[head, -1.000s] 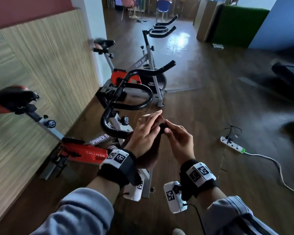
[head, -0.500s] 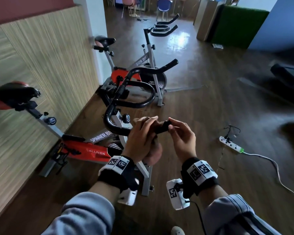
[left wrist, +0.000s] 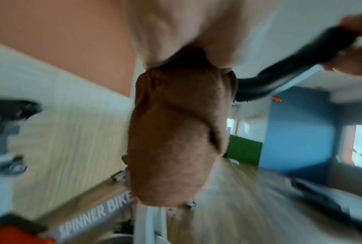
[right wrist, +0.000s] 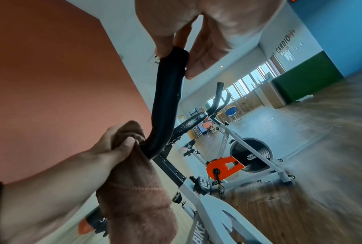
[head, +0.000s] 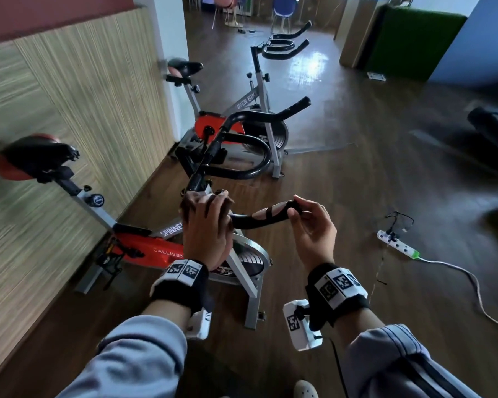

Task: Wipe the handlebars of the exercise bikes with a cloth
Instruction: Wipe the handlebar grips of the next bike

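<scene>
Left hand point(head: 206, 225), mid-frame, curled around brown cloth point(left wrist: 176, 140) wrapped on near bike's black handlebar point(head: 259, 221). Right hand point(head: 314, 228), just right of centre, pinching handlebar's tip between thumb and fingers.

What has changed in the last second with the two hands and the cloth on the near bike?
The left hand with the brown cloth slid away from the handlebar tip toward the bend. The right hand stayed, pinching the tip.
</scene>
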